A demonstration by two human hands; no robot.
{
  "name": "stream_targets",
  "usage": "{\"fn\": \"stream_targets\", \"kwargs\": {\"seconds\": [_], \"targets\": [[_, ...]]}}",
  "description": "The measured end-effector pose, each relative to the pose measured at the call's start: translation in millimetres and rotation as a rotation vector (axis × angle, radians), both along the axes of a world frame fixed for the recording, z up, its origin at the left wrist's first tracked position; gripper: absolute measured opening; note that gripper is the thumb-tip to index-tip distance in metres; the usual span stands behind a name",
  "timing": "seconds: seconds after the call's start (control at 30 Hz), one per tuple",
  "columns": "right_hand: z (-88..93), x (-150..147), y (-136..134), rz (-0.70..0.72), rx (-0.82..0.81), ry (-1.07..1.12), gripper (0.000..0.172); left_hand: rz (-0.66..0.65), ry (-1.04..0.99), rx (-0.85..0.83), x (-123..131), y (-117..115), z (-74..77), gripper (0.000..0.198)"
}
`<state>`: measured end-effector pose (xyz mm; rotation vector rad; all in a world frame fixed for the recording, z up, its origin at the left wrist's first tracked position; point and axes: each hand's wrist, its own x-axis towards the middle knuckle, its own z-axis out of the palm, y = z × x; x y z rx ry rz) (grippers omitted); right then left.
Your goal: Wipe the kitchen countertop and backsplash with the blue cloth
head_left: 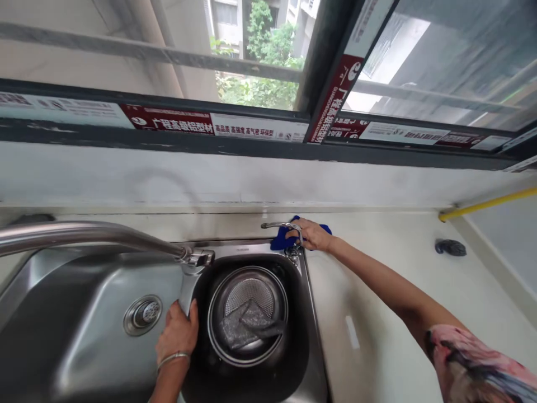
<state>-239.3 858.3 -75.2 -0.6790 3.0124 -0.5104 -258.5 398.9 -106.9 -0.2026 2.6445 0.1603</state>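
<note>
My right hand point(312, 234) is closed on a blue cloth point(280, 240), pressed against the back of a slim chrome faucet point(282, 225) at the sink's back right corner. Part of the cloth sticks out behind the hand. Resting on the divider point(188, 288) between the two basins is my left hand point(178, 330), its thumb apart from the fingers and nothing held in it. Beside it, the right basin point(298, 358) holds a round metal pan point(218, 341) with a perforated middle. A crumpled grey cloth point(241, 330) lies in the pan.
A large metal faucet point(104, 230) arches over the left basin point(96, 358), which has a drain point(145, 314). Pale countertop point(377, 246) extends to the right, with a dark object point(451, 247) near a yellow pipe point(486, 205). A framed window point(260, 120) stands behind.
</note>
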Motion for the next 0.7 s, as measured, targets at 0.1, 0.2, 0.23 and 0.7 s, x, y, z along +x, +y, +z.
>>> {"fn": "stream_targets", "kwargs": {"seconds": [0.1, 0.2, 0.23, 0.7], "targets": [[-1.9, -8, -7, 0.025, 0.090, 0.049, 0.034, 0.009, 0.002, -0.018, -1, 1, -0.5, 0.073], [-6.8, -16, -13, 0.073, 0.159, 0.101, 0.033, 0.014, 0.002, -0.034, -2, 1, -0.9, 0.077], [-9.1, -19, -15, 0.083, 0.173, 0.114, 0.033, 0.011, 0.001, -0.036, -2, 1, -1.5, 0.078], [9.3, 37, -4, -0.585, 0.364, -0.012, 0.057, 0.010, 0.017, -0.022, -3, -1, -8.6, 0.079]]}}
